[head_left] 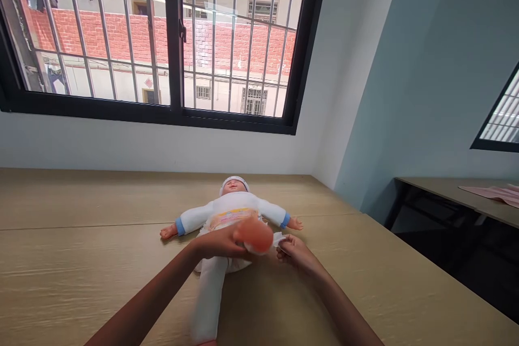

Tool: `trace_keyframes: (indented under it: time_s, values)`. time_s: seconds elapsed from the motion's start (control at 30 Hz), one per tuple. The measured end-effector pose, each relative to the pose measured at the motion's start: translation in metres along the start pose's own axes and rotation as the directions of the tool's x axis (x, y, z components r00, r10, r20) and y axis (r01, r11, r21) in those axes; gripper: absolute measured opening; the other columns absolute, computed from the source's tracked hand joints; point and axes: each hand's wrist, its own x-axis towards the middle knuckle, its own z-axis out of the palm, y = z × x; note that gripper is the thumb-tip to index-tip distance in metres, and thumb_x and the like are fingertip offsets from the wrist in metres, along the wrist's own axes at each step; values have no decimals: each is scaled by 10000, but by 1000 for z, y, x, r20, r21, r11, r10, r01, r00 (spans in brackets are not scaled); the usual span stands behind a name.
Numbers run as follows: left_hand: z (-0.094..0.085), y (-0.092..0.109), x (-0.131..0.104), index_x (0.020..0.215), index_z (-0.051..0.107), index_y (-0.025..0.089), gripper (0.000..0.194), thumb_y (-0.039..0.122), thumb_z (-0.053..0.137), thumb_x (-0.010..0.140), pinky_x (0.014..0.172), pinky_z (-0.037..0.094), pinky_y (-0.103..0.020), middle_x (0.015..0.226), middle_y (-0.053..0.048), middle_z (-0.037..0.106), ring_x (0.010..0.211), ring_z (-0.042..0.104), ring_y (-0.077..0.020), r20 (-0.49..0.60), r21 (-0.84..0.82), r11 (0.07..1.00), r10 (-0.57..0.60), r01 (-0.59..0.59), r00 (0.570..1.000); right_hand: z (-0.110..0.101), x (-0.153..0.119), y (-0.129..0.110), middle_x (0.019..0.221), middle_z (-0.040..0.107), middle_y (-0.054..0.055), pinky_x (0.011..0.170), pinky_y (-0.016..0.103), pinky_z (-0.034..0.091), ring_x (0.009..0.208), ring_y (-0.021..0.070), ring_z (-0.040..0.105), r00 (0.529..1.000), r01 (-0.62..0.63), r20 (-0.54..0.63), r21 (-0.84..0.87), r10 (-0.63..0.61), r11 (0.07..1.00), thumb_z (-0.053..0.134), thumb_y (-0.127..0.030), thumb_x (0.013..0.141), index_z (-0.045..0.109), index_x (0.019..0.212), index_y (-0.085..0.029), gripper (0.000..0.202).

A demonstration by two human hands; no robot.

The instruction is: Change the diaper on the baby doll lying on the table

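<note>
Doll (233, 206) lies supine mid-table (81, 259), long axis 12-to-6, head at 12. Left hand (221, 242) clenched on its raised foot (254, 235). Right hand (295, 251) at 3 of the hips, fingers pinching the white diaper tab (279, 238). Both hands equally near.

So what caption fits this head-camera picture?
Two hands, left hand and right hand, at a baby doll lying face up on a wooden table.

Single head-worn view, looking forward and slightly down across the wooden table (81, 281) toward the barred window (162, 38), close above the doll (231, 211) (no second view).
</note>
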Motion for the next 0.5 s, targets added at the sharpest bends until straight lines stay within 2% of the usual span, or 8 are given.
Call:
trace_keyframes:
  time_s: [0.1, 0.2, 0.33, 0.5]
  values:
    - [5, 5, 2, 1254, 575, 350, 594, 499, 670, 687, 1140, 280, -358, 1295, 0, 562, 1282, 449, -274, 119, 67, 998, 4, -12, 993, -2, 6, 3, 524, 526, -53, 448, 197, 356, 444, 75, 457, 998, 24, -60, 16, -23, 1000, 752, -284, 503, 510, 698, -176, 329]
    - [15, 9, 3, 1141, 652, 427, 538, 554, 718, 622, 1168, 214, -430, 1271, 19, 574, 1311, 409, -323, 130, 168, 986, -5, -17, 992, -2, 6, 0, 547, 548, -49, 433, 189, 351, 440, 66, 447, 992, 22, -123, 62, -14, 998, 777, -245, 461, 503, 712, -180, 377]
    - [30, 7, 2, 1071, 691, 437, 497, 582, 731, 597, 1166, 178, -485, 1281, 19, 575, 1342, 358, -356, 168, 251, 967, 8, -51, 986, 1, 0, -8, 548, 560, -49, 421, 179, 356, 430, 59, 440, 982, 8, -190, 96, 10, 995, 838, -242, 427, 487, 734, -185, 470]
    - [38, 2, -1, 1014, 711, 446, 419, 606, 692, 627, 1175, 136, -490, 1290, 41, 582, 1358, 342, -342, 152, 241, 969, 18, -55, 988, 1, -4, -11, 545, 542, -49, 426, 178, 379, 440, 58, 449, 979, 56, -200, 130, -29, 990, 889, -313, 476, 501, 729, -181, 481]
